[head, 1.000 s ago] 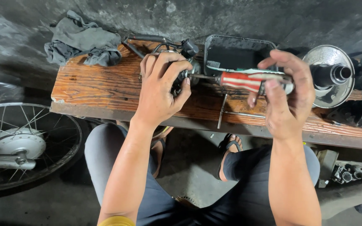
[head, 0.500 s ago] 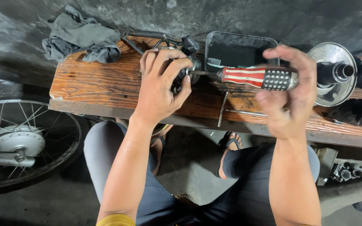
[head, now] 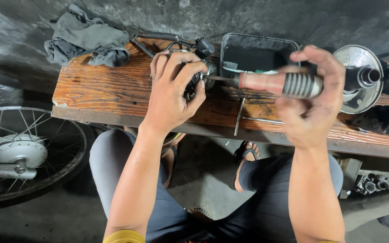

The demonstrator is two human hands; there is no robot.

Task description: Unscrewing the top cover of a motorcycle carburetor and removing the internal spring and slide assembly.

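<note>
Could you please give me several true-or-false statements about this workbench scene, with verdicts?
1. The right hand grips a screwdriver. True.
2. The left hand rests flat on the bare plank. False: it clasps a small metal part at the screwdriver's tip.
3. A grey rag lies at the plank's left end. True.
4. The dark tray sits on the floor. False: it sits on the plank, behind the screwdriver.
5. A spoked wheel is at lower left. True.
</note>
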